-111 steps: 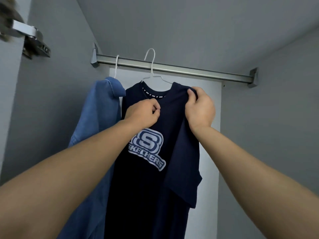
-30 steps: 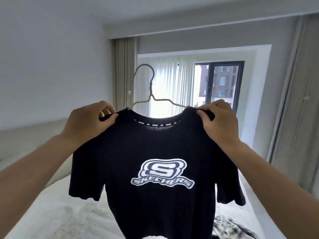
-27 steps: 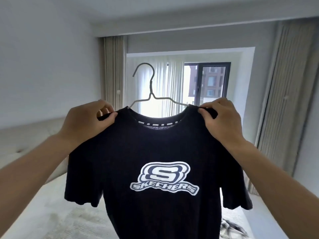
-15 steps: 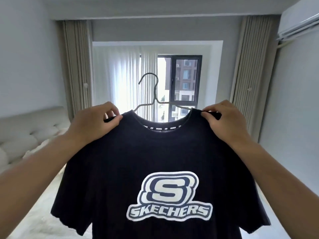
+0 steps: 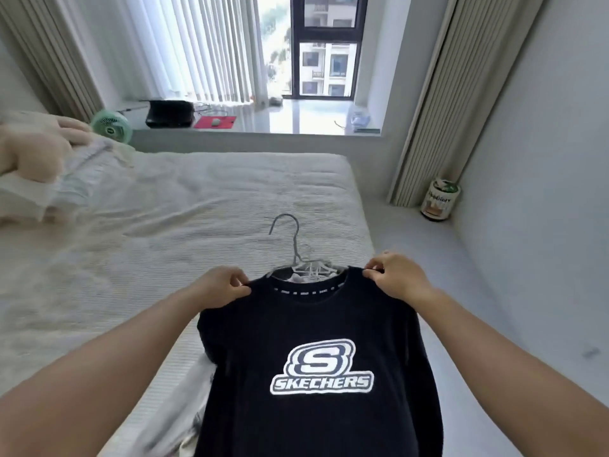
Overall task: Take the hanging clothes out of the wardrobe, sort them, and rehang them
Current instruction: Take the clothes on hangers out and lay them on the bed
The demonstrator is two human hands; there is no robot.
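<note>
Left hand: your fingers are curled, pinching the left shoulder seam of the navy T-shirt.

Right hand: your fingers are curled, pinching the right shoulder seam beside the collar.

Navy T-shirt: held up between your two hands, front toward you, white Skechers logo on the chest; it hangs over the near right corner of the bed.

Wire hanger: inside the collar, hook standing above the neckline, tip curving left. Pale hangers show through the neck opening; what they rest on you cannot tell.

Bed: white ribbed cover, bedding bunched at far left.

Window sill: green fan, black box, red flat item.

Floor, right: jar at the foot of the curtain.
</note>
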